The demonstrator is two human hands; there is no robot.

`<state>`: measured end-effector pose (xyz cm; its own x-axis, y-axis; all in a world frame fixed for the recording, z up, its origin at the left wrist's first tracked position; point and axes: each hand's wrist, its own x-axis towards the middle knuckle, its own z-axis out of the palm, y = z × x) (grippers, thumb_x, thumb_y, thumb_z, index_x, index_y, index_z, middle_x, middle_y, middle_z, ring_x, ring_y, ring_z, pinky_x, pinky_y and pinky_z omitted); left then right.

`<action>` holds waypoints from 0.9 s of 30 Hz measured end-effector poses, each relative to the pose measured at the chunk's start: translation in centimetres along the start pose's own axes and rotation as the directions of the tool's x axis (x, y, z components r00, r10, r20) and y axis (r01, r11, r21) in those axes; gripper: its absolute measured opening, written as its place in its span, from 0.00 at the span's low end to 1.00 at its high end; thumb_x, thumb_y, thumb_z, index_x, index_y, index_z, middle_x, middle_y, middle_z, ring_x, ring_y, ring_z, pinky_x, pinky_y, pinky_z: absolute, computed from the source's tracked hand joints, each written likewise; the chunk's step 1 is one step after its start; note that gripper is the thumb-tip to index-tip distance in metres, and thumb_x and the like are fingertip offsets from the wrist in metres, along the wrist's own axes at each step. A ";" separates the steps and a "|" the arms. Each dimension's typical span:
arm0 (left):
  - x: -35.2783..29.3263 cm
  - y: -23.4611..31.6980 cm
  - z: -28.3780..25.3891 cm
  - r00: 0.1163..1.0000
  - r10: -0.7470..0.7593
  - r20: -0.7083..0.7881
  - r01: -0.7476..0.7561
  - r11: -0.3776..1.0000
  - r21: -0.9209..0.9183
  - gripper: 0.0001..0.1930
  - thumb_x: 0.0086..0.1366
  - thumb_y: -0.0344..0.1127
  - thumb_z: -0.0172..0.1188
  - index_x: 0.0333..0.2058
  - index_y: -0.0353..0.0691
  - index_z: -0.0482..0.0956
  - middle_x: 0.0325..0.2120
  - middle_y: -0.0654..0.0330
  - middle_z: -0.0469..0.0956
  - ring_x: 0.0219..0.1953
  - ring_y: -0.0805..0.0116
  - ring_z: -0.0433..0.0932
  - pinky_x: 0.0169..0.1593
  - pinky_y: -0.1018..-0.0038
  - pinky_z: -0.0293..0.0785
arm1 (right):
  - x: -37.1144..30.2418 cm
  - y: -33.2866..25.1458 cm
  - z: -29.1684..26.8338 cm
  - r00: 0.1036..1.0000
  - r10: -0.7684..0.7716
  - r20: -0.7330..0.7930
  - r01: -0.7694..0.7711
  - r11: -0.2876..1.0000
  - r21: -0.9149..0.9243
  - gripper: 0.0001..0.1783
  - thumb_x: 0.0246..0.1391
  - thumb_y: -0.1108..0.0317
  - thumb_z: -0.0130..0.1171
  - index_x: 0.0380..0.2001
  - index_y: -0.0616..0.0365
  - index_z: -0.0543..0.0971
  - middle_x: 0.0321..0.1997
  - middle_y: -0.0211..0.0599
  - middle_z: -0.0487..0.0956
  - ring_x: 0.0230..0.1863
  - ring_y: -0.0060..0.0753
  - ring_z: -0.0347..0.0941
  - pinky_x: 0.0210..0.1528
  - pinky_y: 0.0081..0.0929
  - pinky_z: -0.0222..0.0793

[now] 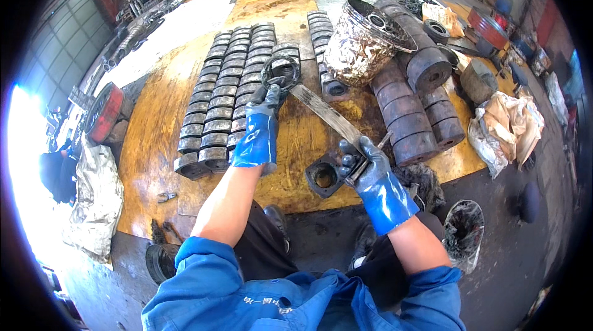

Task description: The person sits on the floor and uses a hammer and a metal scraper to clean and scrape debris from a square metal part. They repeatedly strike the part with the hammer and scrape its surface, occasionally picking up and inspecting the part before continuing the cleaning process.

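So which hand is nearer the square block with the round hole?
Right. The right hand is just right of the block; the left hand is farther off, forward-left.

Bright overall; blown-out glare at 9 o'clock. Specular highlights on gloved right hand [374,169]. Fisheye bends panelled wall [67,37] at 10 o'clock; black vignette all round.

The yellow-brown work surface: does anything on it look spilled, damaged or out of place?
One holed block lies apart from the neat rows of metal parts, by the right hand. The work surface looks dark-streaked and the bucket is smeared outside, so both seem messy. Spills or damage I can't confirm.
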<state>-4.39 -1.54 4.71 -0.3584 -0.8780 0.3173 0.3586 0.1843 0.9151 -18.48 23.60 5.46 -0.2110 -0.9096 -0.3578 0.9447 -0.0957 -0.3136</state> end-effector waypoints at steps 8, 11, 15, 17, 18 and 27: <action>0.0 -0.7 0.2 0.994 0.102 0.032 -0.106 0.983 0.148 0.11 0.64 0.31 0.60 0.44 0.35 0.80 0.34 0.61 0.81 0.33 0.74 0.78 0.39 0.80 0.75 | 0.6 0.0 -0.4 1.000 0.016 -0.015 -0.015 0.999 0.034 0.12 0.62 0.55 0.50 0.41 0.49 0.76 0.36 0.39 0.82 0.25 0.33 0.76 0.24 0.36 0.72; 0.2 -1.0 0.4 0.991 0.124 0.047 -0.130 0.976 0.172 0.11 0.64 0.31 0.60 0.43 0.35 0.80 0.34 0.62 0.81 0.33 0.74 0.78 0.39 0.80 0.75 | 0.5 0.0 -0.5 1.000 0.013 -0.006 -0.013 0.999 0.039 0.13 0.62 0.55 0.49 0.41 0.49 0.76 0.36 0.39 0.82 0.25 0.34 0.76 0.24 0.37 0.72; 0.1 -1.3 0.4 0.989 0.132 0.064 -0.142 0.968 0.208 0.10 0.63 0.31 0.61 0.43 0.34 0.80 0.33 0.62 0.81 0.33 0.75 0.77 0.39 0.80 0.74 | 0.4 -0.3 -0.4 1.000 0.019 0.000 -0.019 0.999 0.049 0.12 0.63 0.56 0.48 0.41 0.48 0.75 0.36 0.40 0.82 0.25 0.34 0.77 0.24 0.38 0.72; 0.0 -1.4 0.4 0.988 0.137 0.071 -0.150 0.963 0.224 0.10 0.63 0.31 0.61 0.42 0.34 0.80 0.33 0.62 0.81 0.33 0.75 0.77 0.39 0.80 0.74 | 0.4 -0.4 -0.4 1.000 0.015 -0.025 -0.013 0.999 0.047 0.12 0.63 0.56 0.47 0.41 0.47 0.75 0.36 0.40 0.82 0.25 0.35 0.77 0.23 0.38 0.72; 0.0 -1.5 0.3 0.988 0.138 0.074 -0.152 0.961 0.231 0.10 0.63 0.31 0.61 0.42 0.34 0.80 0.33 0.62 0.81 0.33 0.75 0.77 0.39 0.80 0.74 | 0.4 -0.5 -0.4 0.999 0.013 -0.038 -0.011 0.999 0.047 0.11 0.63 0.56 0.47 0.41 0.47 0.75 0.37 0.40 0.82 0.25 0.35 0.77 0.23 0.38 0.72; -0.4 -1.4 0.6 0.985 0.127 0.113 -0.155 0.945 0.288 0.10 0.63 0.32 0.62 0.41 0.34 0.81 0.31 0.63 0.82 0.34 0.76 0.76 0.39 0.80 0.73 | 1.8 -1.1 -2.0 1.000 -0.012 -0.017 0.011 0.998 -0.060 0.20 0.65 0.52 0.43 0.46 0.54 0.73 0.36 0.44 0.81 0.25 0.36 0.76 0.23 0.38 0.73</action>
<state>-5.29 -1.18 3.48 -0.4053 -0.7919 0.4567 0.1458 0.4372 0.8875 -20.41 22.94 3.38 -0.2260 -0.9016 -0.3688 0.9257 -0.0809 -0.3695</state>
